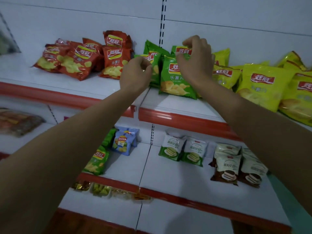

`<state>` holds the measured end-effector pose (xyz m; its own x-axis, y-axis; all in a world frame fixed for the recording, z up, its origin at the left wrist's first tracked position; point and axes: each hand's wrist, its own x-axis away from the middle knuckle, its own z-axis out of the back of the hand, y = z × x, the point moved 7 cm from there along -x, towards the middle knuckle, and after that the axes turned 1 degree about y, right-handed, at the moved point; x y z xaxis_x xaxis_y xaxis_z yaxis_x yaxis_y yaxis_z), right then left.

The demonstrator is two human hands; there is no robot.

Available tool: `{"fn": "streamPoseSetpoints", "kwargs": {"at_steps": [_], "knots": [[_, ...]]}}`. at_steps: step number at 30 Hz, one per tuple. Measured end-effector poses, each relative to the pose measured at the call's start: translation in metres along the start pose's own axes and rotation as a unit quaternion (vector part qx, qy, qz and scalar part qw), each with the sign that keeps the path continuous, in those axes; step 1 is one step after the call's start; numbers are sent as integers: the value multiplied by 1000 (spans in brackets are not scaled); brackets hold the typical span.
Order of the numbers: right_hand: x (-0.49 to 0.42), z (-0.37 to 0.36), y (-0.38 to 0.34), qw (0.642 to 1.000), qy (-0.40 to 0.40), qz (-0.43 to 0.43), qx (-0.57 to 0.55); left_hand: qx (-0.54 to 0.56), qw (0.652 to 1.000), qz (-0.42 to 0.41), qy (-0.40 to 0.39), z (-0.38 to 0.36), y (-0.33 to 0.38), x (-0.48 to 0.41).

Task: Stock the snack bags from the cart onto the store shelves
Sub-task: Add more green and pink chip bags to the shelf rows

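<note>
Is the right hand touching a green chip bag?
Touching. The head view shows the right hand pinching the top of the back green bag.

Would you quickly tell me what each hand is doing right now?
Left hand: curled against the left green chip bag; grip cannot be told.
Right hand: pinches the rear green chip bag at its top.

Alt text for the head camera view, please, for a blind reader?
Bare hands handle green foil chip bags on a white, red-edged shelf: the left hand pinches the left green bag by its edge, the right hand the rear right green bag by its top. Red chip bags lie left, yellow chip bags right.
</note>
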<state>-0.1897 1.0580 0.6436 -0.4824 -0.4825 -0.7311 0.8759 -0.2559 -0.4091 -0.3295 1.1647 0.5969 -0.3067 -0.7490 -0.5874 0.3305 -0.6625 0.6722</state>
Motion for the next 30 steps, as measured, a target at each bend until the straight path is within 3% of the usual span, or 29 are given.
{"fn": "streamPoseSetpoints", "kwargs": {"at_steps": [11,21,30], "knots": [[75,-38,-142,964,-84,180,-176,-106,982,64,143,129,-38,84],[186,-95,-258,898,-261,285,-210,-224,939,213,150,258,-117,179],[292,-154,-391,850,-362,328,-197,-314,882,323,141,384,-213,280]]}}
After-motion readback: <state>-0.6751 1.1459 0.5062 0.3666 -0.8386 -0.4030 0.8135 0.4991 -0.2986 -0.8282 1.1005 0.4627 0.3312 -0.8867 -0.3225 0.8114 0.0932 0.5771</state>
